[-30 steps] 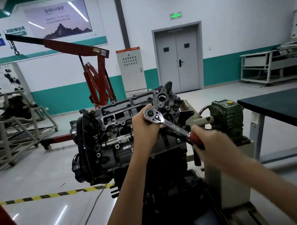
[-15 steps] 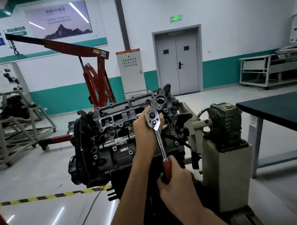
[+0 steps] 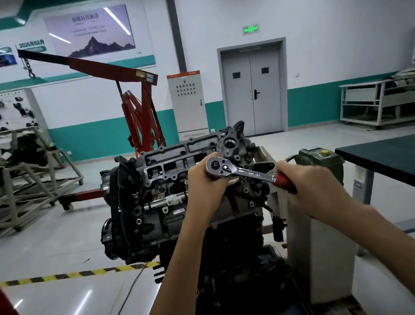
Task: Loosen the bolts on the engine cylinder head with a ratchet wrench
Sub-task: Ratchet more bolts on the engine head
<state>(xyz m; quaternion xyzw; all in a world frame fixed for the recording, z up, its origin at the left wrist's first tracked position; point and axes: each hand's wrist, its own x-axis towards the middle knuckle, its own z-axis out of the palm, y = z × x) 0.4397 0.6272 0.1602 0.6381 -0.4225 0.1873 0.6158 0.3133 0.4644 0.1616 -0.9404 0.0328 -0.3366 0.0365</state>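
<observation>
Left of the engine [image 3: 166,203] the floor [image 3: 54,257] lies open, the rack [image 3: 22,177] well apart. Behind it stands the crane [image 3: 141,121]. Just right, the pedestal [image 3: 321,252] and gearbox [image 3: 332,162] crowd close, the table [image 3: 392,153] beyond. Across its top the wrench [image 3: 248,174], gripped by the left hand [image 3: 205,181] and right hand [image 3: 307,183], bars the way; both forearms cross its front.

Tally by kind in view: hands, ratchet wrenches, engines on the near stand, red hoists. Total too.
hands: 2, left hand and right hand
ratchet wrench: 1
engine: 1
red hoist: 1
Total: 5
</observation>
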